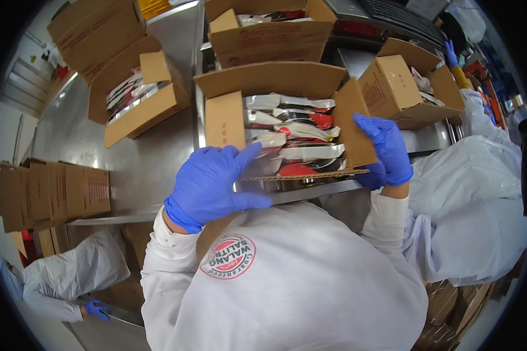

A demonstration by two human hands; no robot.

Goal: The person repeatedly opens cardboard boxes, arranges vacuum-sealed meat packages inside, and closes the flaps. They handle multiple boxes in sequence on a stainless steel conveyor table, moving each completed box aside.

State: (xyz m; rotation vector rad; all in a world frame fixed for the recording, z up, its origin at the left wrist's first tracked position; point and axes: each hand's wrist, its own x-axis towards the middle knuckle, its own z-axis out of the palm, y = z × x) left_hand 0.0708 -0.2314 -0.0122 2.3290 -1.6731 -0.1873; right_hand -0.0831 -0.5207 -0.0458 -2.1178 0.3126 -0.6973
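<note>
An open cardboard carton stands before me, with several red, white and black plastic packets lined up inside. My left hand, in a blue glove, is at its near left corner. The index finger reaches over the packets and the thumb sticks out in front of the near wall. At the right side, my blue-gloved right hand grips the raised right flap. Some of its fingers are hidden behind that flap. The left flap bears printed marks.
Other filled cartons stand at left, beyond and right. Upright folded cartons line the steel table. A keyboard lies at upper right. People in white work at right and lower left.
</note>
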